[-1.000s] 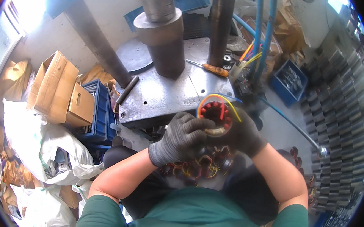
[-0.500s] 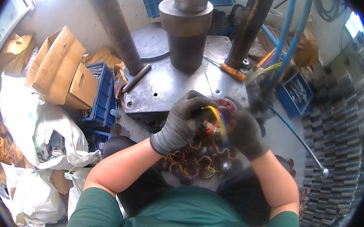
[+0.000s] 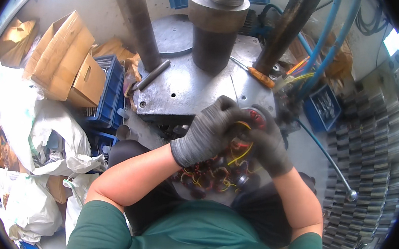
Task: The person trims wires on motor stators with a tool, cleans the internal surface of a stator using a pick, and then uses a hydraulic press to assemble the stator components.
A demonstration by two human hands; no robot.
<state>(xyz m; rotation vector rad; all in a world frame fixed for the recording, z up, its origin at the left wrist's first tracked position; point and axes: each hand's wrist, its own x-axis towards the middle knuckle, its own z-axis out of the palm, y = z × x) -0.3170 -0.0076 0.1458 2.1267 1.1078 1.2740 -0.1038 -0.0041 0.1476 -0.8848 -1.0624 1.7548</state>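
Observation:
My left hand [image 3: 206, 133] and my right hand [image 3: 272, 147], both in dark grey gloves, meet in front of the press. Between them is a round wound motor stator [image 3: 257, 118] with red windings. My right hand is closed around its right side. The fingers of my left hand are closed at the stator's lead wires [image 3: 239, 157], yellow and red, which hang below the hands. The fingertips are partly hidden and blurred. Below lies a heap of similar wound stators [image 3: 209, 175] with coloured leads, between my knees.
Ahead stands a metal press with a plate [image 3: 184, 83], a thick ram [image 3: 215, 36] and two columns. An orange-handled screwdriver [image 3: 260, 77] and a metal rod [image 3: 152, 75] lie on the plate. Cartons [image 3: 63, 55] and white sacks [image 3: 33, 124] stand left; stacked metal cylinders [image 3: 367, 158] rise at right.
My hands have drawn closer together and the stator has turned up between them. The wires that arched above my left fingers now hang below. The view has shifted slightly.

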